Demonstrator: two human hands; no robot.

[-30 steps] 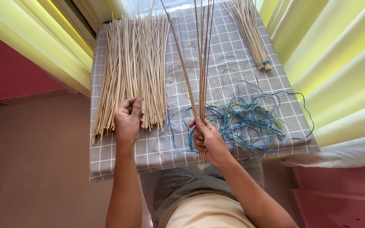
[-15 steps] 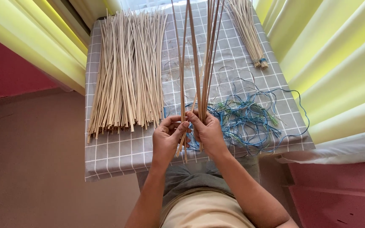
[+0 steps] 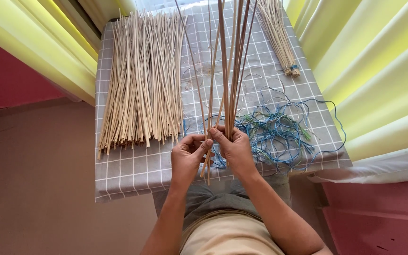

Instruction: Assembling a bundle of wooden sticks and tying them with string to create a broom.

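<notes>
Rising upright from the front edge of the table (image 3: 133, 179), a handful of thin reeds (image 3: 227, 71) fans out toward the far edge, its lower ends pinched between both hands. Right hand (image 3: 234, 148) is curled closed around the reeds, thumb across the front. Left hand (image 3: 190, 156) sits just beside it, fingers bent and touching the lower stems, gripping them loosely. Loose reed pile (image 3: 142, 80) covers the table's left side. Tangled blue cord (image 3: 279, 134) lies near the right edge, with a tied bundle (image 3: 279, 38) at the far right corner.
</notes>
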